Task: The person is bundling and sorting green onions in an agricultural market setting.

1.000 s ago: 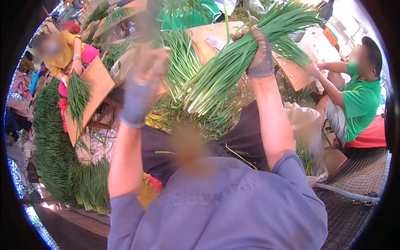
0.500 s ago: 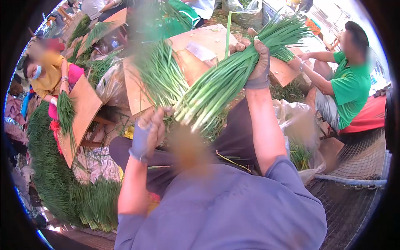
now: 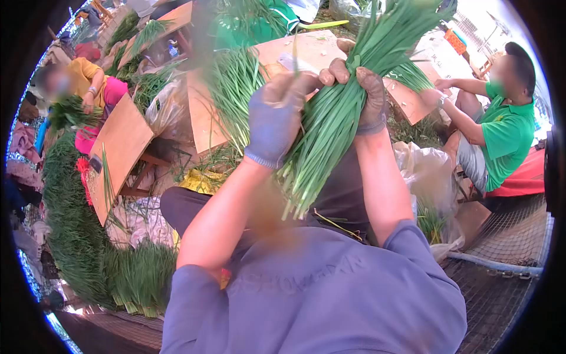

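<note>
Up front, the gloved right hand (image 3: 371,106) clasped a bunch of long green stalks (image 3: 333,127), which tilted above the lap with its paler ends pointing down. The gloved left hand (image 3: 272,121) was raised just beside the bunch, fingers bent toward the right hand's fingertips; whether it gripped anything, I could not tell. Beyond it, loose stalks (image 3: 236,85) lay across a wooden board (image 3: 204,115). Off to the right, a plastic bag (image 3: 413,159) stood near a seated co-worker in a green shirt (image 3: 510,135). At the left, another co-worker, in a yellow top (image 3: 85,74), held greens (image 3: 66,112) above a long row of upright greens (image 3: 68,218).
</note>
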Tool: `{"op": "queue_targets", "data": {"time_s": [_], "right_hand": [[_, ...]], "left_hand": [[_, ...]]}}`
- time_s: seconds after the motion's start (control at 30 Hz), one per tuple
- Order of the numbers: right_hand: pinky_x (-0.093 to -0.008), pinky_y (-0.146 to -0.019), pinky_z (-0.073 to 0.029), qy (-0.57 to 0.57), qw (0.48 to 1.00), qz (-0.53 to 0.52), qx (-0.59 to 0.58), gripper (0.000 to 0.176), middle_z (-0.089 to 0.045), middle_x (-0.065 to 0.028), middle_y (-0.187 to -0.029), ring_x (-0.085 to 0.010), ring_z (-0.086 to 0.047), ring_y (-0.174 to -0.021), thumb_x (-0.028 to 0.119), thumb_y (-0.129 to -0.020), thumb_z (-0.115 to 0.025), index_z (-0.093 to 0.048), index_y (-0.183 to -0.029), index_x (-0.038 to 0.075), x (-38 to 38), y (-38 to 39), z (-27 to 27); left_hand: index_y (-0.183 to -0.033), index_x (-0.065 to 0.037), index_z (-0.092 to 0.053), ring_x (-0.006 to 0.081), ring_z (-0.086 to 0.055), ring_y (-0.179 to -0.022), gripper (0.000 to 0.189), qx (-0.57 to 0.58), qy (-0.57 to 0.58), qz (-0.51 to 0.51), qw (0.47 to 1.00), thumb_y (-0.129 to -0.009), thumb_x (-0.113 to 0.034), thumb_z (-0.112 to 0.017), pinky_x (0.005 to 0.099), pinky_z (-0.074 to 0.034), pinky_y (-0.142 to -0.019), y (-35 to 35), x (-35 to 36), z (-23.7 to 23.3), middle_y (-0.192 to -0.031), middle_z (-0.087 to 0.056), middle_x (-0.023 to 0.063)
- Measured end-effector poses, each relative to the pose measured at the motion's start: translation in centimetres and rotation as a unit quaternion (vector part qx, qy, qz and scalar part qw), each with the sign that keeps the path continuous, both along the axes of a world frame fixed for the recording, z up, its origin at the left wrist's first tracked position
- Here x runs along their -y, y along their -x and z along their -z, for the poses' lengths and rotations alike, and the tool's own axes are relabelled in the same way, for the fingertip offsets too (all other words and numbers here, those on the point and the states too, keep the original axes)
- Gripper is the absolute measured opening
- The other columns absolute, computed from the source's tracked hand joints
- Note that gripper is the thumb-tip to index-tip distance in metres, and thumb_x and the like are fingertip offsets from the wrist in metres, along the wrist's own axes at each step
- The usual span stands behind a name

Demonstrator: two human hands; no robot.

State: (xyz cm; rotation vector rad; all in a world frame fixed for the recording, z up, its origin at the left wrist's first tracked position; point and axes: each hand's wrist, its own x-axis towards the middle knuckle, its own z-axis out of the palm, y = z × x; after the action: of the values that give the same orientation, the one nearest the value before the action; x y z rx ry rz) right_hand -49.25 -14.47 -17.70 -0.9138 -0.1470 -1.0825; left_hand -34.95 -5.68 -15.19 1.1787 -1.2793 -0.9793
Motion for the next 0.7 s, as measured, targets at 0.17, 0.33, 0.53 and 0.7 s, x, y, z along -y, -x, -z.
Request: {"op": "queue_targets", "data": {"time_s": [0.17,0.33,0.53,0.7], "right_hand": [[-0.0502,-0.112,-0.038,0.004,0.996,0.079,0.032,0.054,-0.051,-0.0006,-0.085,-0.02,-0.056,-0.094,0.028,-0.09,-0.062,-0.042,-0.136,0.006,1.5,2.2,0.5],[-0.0499,-0.105,-0.042,-0.036,0.993,-0.001,0.115,0.055,-0.054,-0.0019,-0.084,-0.0193,-0.059,-0.088,0.029,-0.089,-0.062,-0.045,-0.136,0.007,2.8,5.0,0.9],[-0.0489,-0.104,-0.042,-0.006,0.993,-0.017,0.114,0.057,-0.051,0.0009,-0.083,-0.0171,-0.058,-0.089,0.031,-0.089,-0.062,-0.044,-0.137,0.008,3.5,5.3,0.6],[-0.0498,-0.104,-0.042,-0.008,0.991,-0.057,0.117,0.056,-0.052,0.0001,-0.083,-0.0178,-0.058,-0.09,0.03,-0.089,-0.062,-0.044,-0.137,0.007,2.7,3.3,0.7]], "left_hand": [[-0.102,-0.005,-0.06,0.003,-0.041,-0.052,0.023,-0.547,-0.035,-0.006,0.836,-0.102,-0.026,-0.054,0.0176,-0.038,-0.054,-2.5,-1.8,5.2,-0.056,-0.041,-0.0073],[-0.113,-0.006,-0.061,0.0054,-0.037,-0.048,0.027,-0.063,-0.223,0.015,0.973,-0.1,-0.029,-0.056,0.0205,-0.03,-0.044,-7.5,-8.7,6.1,-0.058,-0.04,-0.0056],[-0.132,-0.007,-0.057,0.0296,-0.062,-0.101,0.042,0.432,-0.163,0.15,0.875,-0.094,-0.024,-0.064,0.0396,-0.049,-0.089,-9.8,-12.0,4.7,-0.109,-0.066,0.0144],[-0.124,-0.013,-0.065,0.0337,-0.048,-0.131,0.038,0.391,0.214,-0.046,0.894,-0.087,-0.013,-0.07,0.0423,-0.034,-0.111,-2.7,-6.5,-0.2,-0.131,-0.058,0.0144]]}}
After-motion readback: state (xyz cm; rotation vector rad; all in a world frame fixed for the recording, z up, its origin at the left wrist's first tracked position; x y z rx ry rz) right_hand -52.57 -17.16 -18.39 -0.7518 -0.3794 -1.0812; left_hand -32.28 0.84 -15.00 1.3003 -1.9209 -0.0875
